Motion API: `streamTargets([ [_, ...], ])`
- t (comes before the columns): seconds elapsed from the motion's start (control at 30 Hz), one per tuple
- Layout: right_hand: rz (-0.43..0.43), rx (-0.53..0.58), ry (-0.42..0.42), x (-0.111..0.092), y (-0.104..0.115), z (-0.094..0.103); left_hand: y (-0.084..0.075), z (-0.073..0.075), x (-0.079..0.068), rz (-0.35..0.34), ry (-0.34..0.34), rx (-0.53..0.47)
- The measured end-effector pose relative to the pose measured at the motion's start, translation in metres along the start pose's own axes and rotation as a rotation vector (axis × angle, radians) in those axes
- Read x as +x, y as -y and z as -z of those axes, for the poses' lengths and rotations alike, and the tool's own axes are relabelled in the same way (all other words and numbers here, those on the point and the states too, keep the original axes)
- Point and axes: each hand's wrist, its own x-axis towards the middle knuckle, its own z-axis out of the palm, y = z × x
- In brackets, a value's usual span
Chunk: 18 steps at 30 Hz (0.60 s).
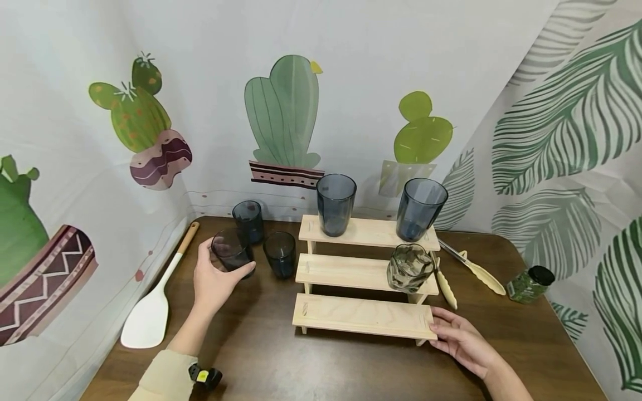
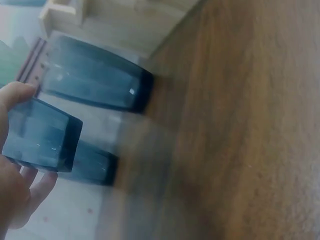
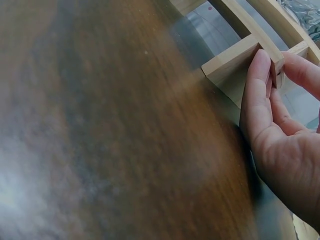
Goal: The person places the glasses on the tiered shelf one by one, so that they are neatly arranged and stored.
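A dark tinted glass tumbler (image 1: 232, 250) is in my left hand (image 1: 215, 281), thumb on one side and fingers round the other. In the left wrist view the held tumbler (image 2: 42, 135) appears raised off the tabletop. Two similar tumblers stand close by, one behind (image 1: 249, 223) and one to the right (image 1: 280, 255). My right hand (image 1: 463, 340) pinches the right end of the lowest step of a three-step wooden rack (image 1: 361, 314). Thumb and fingers meet on that board's end (image 3: 277, 70) in the right wrist view.
Two blue-grey tumblers (image 1: 336, 206) (image 1: 421, 210) stand on the top step, and a wavy smoky glass (image 1: 409, 268) on the middle one. A white spatula (image 1: 147, 317) lies at the left. Tongs (image 1: 476, 267) and a dark-lidded green jar (image 1: 530, 284) are at the right.
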Motion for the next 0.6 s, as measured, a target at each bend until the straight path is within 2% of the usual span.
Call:
streamTargets([
  [0.17,0.005,0.007,0.001,-0.001,0.0,-0.001,-0.026,0.004,-0.006,-0.077,0.007,-0.071],
  [0.33,0.001,0.011,-0.007,-0.001,0.001,-0.001,-0.057,0.003,-0.01,-0.151,0.027,-0.08],
  [0.6,-0.01,-0.004,-0.023,0.0,0.0,-0.001,-0.092,-0.015,-0.015,-0.263,0.134,-0.154],
])
